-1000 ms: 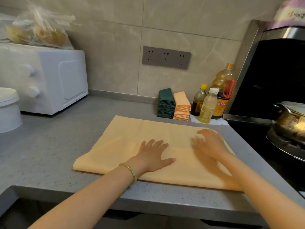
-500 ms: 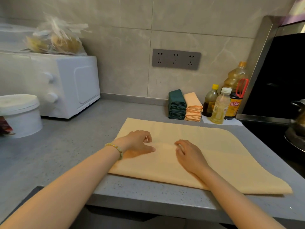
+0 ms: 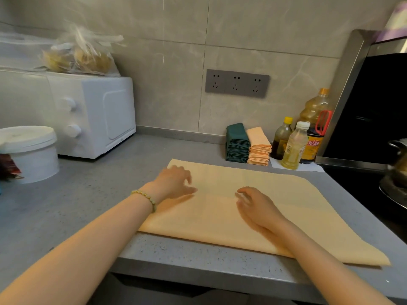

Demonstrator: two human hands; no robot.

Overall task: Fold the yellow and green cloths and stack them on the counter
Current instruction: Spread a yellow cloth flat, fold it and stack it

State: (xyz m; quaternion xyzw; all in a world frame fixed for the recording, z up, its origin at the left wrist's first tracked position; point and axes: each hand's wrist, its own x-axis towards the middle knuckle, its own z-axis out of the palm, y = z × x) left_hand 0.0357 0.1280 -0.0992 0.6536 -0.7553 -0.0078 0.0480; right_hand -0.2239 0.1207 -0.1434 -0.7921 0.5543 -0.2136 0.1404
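Note:
A large yellow cloth (image 3: pixel 286 208), folded over once, lies flat on the grey counter (image 3: pixel 92 194). My left hand (image 3: pixel 174 181) rests near its far left corner, fingers curled and apart, holding nothing. My right hand (image 3: pixel 257 205) lies on the middle of the cloth with fingers loosely spread. At the back by the wall stand two stacks of folded cloths: a green stack (image 3: pixel 237 143) and a yellow stack (image 3: pixel 258 146) right beside it.
A white microwave (image 3: pixel 92 115) with a plastic bag (image 3: pixel 77 56) on top stands back left, a white lidded tub (image 3: pixel 30 150) in front of it. Oil bottles (image 3: pixel 295 146) stand right of the stacks. A stove with a pot (image 3: pixel 396 172) is at the right.
Both hands slid left across the yellow cloth, from its middle and right part to its left part. The view shifted left with them. The cloth stays flat.

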